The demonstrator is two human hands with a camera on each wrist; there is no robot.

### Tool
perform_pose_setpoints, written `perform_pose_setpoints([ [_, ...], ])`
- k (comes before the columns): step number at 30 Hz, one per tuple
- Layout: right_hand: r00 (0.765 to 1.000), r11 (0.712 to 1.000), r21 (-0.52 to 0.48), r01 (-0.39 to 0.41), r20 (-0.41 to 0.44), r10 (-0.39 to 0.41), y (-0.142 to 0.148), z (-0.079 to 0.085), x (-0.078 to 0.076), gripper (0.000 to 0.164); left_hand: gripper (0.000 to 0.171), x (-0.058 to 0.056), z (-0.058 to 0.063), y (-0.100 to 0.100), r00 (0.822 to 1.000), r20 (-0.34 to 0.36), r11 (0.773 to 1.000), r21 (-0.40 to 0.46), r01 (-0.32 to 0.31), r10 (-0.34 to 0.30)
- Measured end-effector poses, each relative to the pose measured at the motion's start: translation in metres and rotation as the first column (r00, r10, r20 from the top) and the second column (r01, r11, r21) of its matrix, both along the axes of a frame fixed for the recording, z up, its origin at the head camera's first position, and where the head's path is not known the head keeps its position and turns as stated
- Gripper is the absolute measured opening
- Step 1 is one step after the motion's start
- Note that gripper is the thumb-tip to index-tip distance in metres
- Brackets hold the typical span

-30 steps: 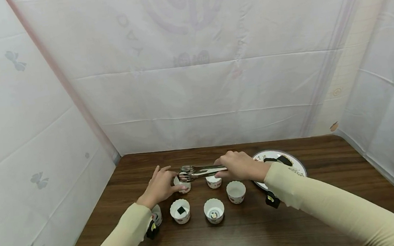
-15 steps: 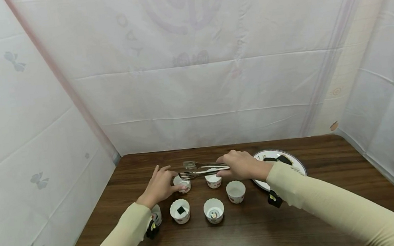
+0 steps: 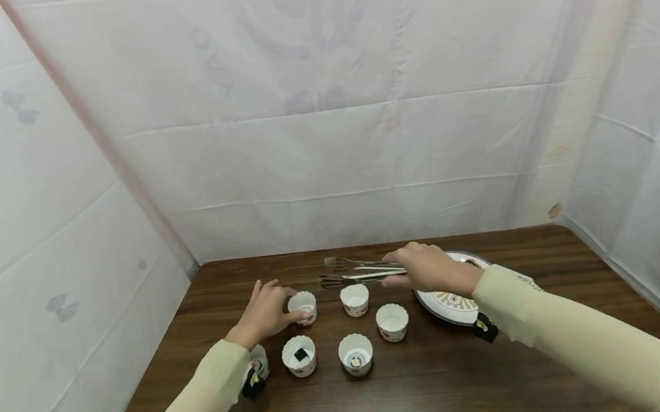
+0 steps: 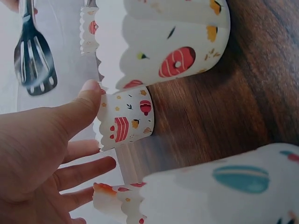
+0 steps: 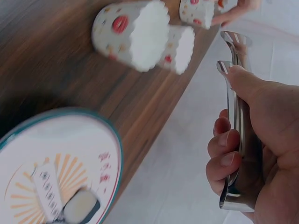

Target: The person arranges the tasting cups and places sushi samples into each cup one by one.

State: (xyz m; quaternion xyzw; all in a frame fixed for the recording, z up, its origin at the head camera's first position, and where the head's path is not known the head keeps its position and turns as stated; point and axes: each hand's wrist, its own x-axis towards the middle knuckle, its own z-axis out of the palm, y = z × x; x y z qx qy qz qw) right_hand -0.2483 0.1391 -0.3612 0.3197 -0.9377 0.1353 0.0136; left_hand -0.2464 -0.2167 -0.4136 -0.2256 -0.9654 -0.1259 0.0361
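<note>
My left hand (image 3: 264, 315) is at the back-left paper baking cup (image 3: 305, 300), holding its scalloped rim between thumb and fingers. In the left wrist view the thumb tip lies on the rim of this printed cup (image 4: 126, 116). My right hand (image 3: 430, 268) grips metal serving tongs (image 3: 367, 274) above the back-middle cup (image 3: 355, 303). Their slotted ends stand apart with nothing between them. To the right, partly hidden by the right arm, lies a white plate (image 3: 446, 311). The right wrist view shows a black-and-white sushi-like piece (image 5: 80, 206) and a pale patterned strip (image 5: 46, 189) on it.
Several more cups stand on the wooden table (image 3: 433, 383). A front-left cup (image 3: 295, 369) holds a dark square piece; a front-middle cup (image 3: 350, 369) holds a small pale piece. Another cup (image 3: 393, 335) stands nearer the plate. White cloth (image 3: 324, 153) hangs behind the table.
My right hand has carried the tongs rightward, from over the back-left cup to over the back-middle one, and their ends have spread. My left hand has stayed at its cup.
</note>
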Motion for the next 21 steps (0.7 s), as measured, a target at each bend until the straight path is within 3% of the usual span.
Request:
perform_pose_setpoints([
  [5,0.999,0.999,0.009,0.041,-0.008,-0.041,0.026,0.001,0.0,0.053,0.045,0.001,0.003,-0.001,1.0,0.002,1.0,0.012,0.002,-0.002],
  [13,0.992,0.993,0.001,0.114,-0.044,-0.114,0.064,-0.006,0.002,0.052,0.058,0.002,0.008,0.002,1.0,-0.012,1.0,0.007,0.0,0.0],
  [21,0.982,0.982,-0.014,0.186,-0.025,-0.187,0.09,-0.013,0.003,0.054,0.053,-0.005,-0.001,0.013,0.997,-0.065,0.998,0.032,0.052,-0.049],
])
